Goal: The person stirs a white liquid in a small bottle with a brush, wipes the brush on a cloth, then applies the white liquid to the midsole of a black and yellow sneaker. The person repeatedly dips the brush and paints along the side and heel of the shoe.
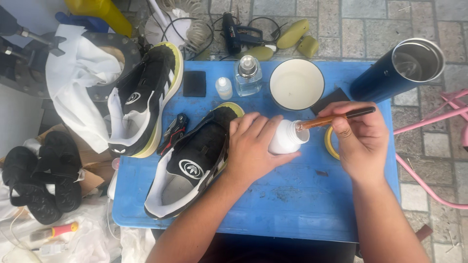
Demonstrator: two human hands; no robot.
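Blue worktop [292, 204]: left hand [253, 146] wrapped round small white bottle [285, 139] (light, smooth, best gripped mid-body), right hand [358, 141] pinching brush [336, 117].

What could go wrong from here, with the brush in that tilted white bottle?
1. The left hand holds the white bottle tilted with its mouth open, so the contents might spill onto the blue table.
2. The black shoe lies right beside that hand; drips from the brush in the right hand could mark it.
3. The white bowl stands close behind and might get knocked.
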